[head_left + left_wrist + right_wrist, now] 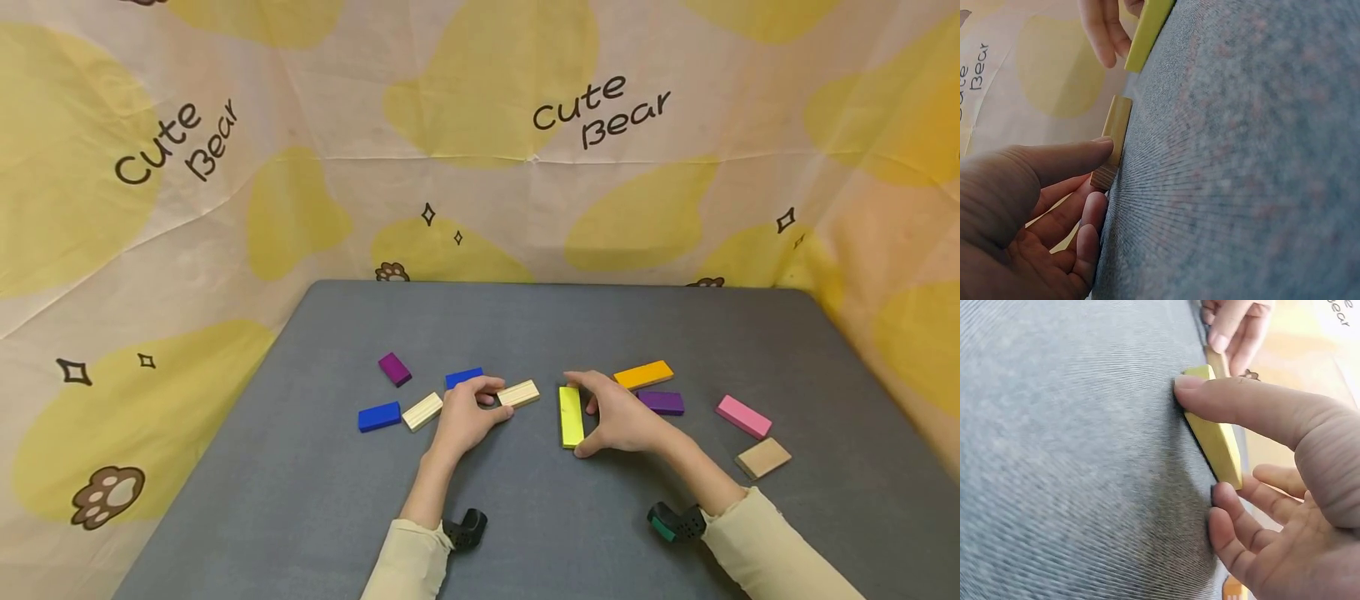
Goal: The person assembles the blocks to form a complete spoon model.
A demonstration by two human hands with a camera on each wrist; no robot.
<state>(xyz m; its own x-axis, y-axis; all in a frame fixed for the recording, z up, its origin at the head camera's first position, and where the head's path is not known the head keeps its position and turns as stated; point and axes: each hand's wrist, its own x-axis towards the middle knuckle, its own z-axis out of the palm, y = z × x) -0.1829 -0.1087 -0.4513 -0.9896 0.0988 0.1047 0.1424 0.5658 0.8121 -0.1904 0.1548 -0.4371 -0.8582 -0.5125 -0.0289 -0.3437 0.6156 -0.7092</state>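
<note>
Near the middle of the grey table, my left hand (463, 423) pinches a plain wooden block (522, 393) at its left end. In the left wrist view the thumb lies along one side of this wooden block (1117, 125), fingers on the other. To the right, my right hand (628, 418) holds a yellow block (571, 417) lengthwise, thumb at its near end and fingers at its far end. The right wrist view shows the yellow block (1217, 440) lying flat, close against the cloth. A gap separates the two held blocks.
Around the left hand lie two blue blocks (379, 417), another wooden block (422, 412) and a magenta block (394, 369). Right of the right hand are orange (643, 375), purple (662, 403), pink (743, 417) and tan (762, 458) blocks. A printed curtain (480, 208) stands behind the table (555, 533).
</note>
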